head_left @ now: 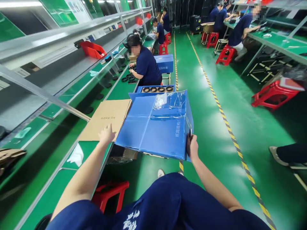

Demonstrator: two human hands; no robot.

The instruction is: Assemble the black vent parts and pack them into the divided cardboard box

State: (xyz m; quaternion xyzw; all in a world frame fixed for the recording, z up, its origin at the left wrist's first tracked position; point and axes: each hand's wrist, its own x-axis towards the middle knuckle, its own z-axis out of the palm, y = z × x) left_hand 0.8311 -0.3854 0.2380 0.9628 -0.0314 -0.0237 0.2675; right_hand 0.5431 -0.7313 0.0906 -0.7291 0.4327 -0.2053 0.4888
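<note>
Over the near end of the green workbench (45,198), a blue corrugated-plastic box (153,127) with clear film on its face is held tilted, gripped at its right edge by the right hand (193,148), fingers closed. The left hand (106,134) is open, fingers spread, at a flat tan cardboard sheet (105,119) lying on the bench just left of the box; contact cannot be told. Farther off, a blue crate (155,89) holding black rings is seen, with a seated co-worker (146,65) at the bench beyond it. A red plastic stool (110,195) is placed below the near bench edge.
</note>
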